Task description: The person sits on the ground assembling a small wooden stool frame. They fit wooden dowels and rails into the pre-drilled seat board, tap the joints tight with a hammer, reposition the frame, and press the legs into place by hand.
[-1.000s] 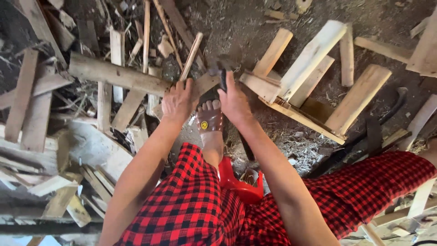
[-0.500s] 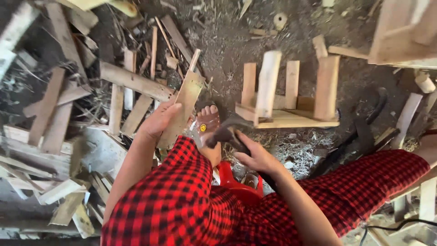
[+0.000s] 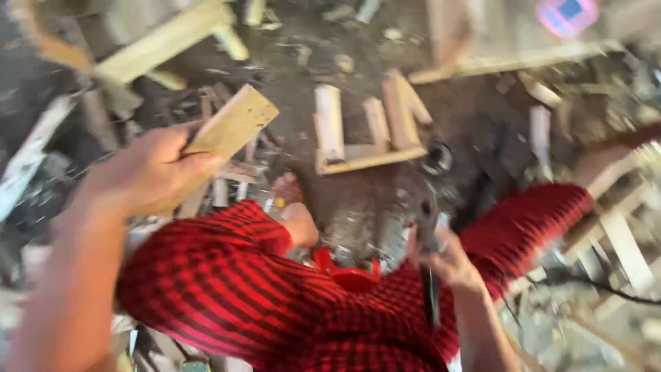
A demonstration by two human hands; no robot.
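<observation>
- The left hand (image 3: 155,172) is closing around the lower end of a pale wooden slat (image 3: 227,131), and the slat's long axis is running up and to the right, away from the palm, with its free squared end pointing toward the small wooden frame (image 3: 368,134) on the ground
- The right hand (image 3: 451,258) is gripping a dark-handled tool (image 3: 430,262), probably a hammer, though motion blur is hiding its head; the handle is hanging down past the wrist
- The left hand is sitting nearer the frame's left upright, the right hand lower and farther back, beside the knee in red and black checked cloth (image 3: 275,296)
- A bare foot (image 3: 292,210) is resting between slat and frame, just short of the frame's base board
- The surface is packed dirt (image 3: 358,213) littered with offcuts (image 3: 165,38), and loose timber is crowding both sides, leaving open ground only around the frame
</observation>
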